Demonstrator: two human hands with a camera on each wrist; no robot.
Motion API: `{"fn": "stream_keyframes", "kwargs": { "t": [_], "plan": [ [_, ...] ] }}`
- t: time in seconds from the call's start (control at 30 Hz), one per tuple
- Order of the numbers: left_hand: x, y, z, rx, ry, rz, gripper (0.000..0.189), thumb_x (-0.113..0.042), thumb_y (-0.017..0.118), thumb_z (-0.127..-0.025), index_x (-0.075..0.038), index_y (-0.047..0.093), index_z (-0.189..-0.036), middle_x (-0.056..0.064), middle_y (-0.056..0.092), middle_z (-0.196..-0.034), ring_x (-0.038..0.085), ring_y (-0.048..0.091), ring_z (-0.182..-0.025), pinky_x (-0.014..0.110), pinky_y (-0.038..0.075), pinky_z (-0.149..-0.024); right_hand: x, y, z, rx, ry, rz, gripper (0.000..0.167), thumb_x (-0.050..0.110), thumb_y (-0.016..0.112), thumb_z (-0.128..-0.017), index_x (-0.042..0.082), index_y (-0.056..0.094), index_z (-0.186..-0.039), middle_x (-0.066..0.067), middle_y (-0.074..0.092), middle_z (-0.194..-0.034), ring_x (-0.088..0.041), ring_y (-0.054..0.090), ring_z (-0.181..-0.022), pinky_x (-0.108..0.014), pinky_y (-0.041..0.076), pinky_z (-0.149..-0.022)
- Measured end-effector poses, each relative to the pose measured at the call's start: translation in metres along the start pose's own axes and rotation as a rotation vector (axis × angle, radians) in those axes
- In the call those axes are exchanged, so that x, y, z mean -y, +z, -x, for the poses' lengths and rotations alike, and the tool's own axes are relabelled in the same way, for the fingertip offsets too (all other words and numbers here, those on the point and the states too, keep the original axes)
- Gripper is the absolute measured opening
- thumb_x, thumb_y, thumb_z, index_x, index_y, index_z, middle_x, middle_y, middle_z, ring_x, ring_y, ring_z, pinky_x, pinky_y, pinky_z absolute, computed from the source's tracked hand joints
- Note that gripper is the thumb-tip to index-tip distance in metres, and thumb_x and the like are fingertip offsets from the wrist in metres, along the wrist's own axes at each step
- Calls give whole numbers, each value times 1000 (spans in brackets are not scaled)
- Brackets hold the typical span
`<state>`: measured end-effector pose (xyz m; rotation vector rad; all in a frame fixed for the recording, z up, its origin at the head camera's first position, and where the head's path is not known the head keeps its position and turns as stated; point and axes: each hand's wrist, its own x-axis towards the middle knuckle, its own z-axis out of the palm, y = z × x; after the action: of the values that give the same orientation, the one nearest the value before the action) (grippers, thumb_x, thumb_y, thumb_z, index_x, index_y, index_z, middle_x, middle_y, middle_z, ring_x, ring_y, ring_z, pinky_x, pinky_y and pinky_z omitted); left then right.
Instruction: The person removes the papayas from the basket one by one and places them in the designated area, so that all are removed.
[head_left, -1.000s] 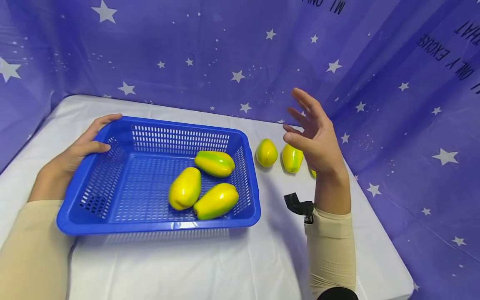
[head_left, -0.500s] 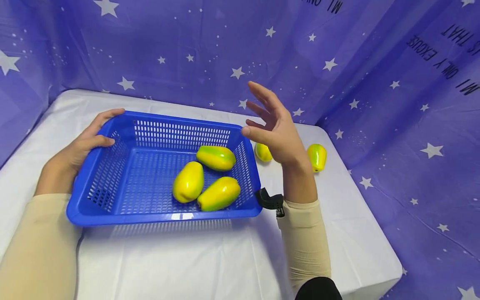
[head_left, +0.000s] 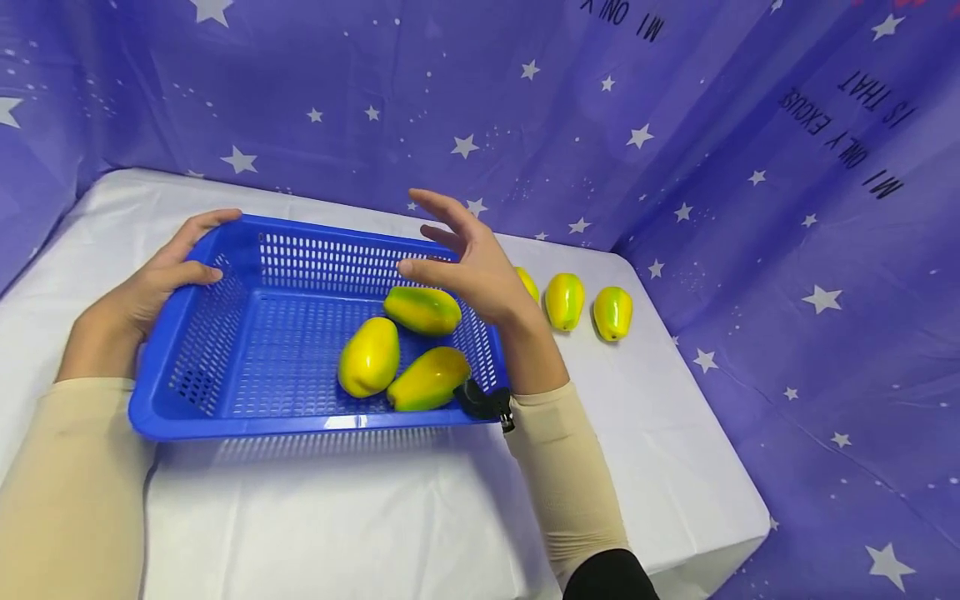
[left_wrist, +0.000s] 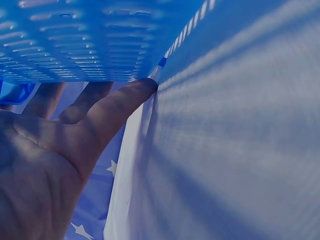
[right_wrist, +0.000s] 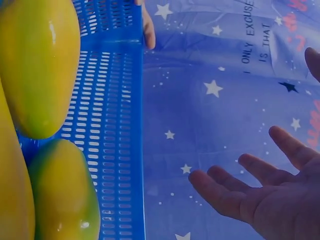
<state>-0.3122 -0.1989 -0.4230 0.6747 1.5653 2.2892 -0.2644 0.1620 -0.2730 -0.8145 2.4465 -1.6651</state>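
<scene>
My left hand grips the left end of a blue perforated plastic basket, thumb over the rim on the inner side. Inside, toward the right end, lie three yellow-green papayas. My right hand is held over the basket's right end, fingers spread and apart from the fruit, with nothing in it. In the right wrist view, the fingers are beside the basket's far rim, and the papayas show large at the left. In the left wrist view, my left hand lies against the slotted wall.
To the right of the basket, three more papayas stand in a row on the white-covered table: one partly hidden by my right wrist, one in the middle and one at the right. A purple starred curtain rises behind.
My right hand has moved left, from above the papayas on the table to over the basket, staying spread. The left hand keeps its grip, and the row of papayas has come back into view.
</scene>
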Motion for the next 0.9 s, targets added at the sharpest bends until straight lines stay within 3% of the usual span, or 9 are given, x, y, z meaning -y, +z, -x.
{"fn": "stream_keyframes", "kwargs": {
  "t": [0.17, 0.33, 0.5, 0.7, 0.9],
  "plan": [
    [6, 1, 1, 20, -5, 2, 68, 7, 37, -91, -25, 28, -151, 5, 36, -140, 19, 60, -107, 41, 59, -68, -20, 7, -13, 22, 59, 51, 70, 21, 76, -82, 22, 45, -145, 9, 41, -148, -21, 43, -131, -40, 46, -100],
    [9, 1, 4, 11, -8, -25, 68, 5, 38, -91, -26, 28, -151, 6, 34, -140, 19, 60, -107, 42, 59, -67, -32, 23, -28, 114, 189, 122, 66, 34, 78, -80, 27, 50, -140, 14, 44, -143, -23, 44, -131, -40, 44, -102],
    [6, -1, 6, -25, -16, -48, 69, 4, 40, -91, -27, 28, -151, 6, 32, -140, 18, 60, -106, 42, 59, -65, -37, 39, -40, 234, 329, 171, 66, 39, 78, -80, 25, 52, -139, 5, 45, -145, -24, 44, -130, -37, 45, -100],
    [-2, -3, 1, -46, -35, -122, 68, 0, 41, -91, -30, 27, -151, 7, 27, -143, 18, 53, -113, 40, 59, -67, -35, 45, -41, 319, 517, 190, 64, 41, 81, -77, 31, 55, -135, 6, 47, -142, -18, 49, -123, -45, 52, -90],
    [-4, -4, 0, -60, -50, -154, 68, -1, 42, -91, -31, 27, -151, 9, 23, -146, 19, 53, -112, 40, 59, -68, -31, 49, -38, 453, 649, 187, 68, 42, 80, -77, 30, 52, -137, 5, 41, -148, -24, 45, -128, -50, 52, -88]
  ]
}}
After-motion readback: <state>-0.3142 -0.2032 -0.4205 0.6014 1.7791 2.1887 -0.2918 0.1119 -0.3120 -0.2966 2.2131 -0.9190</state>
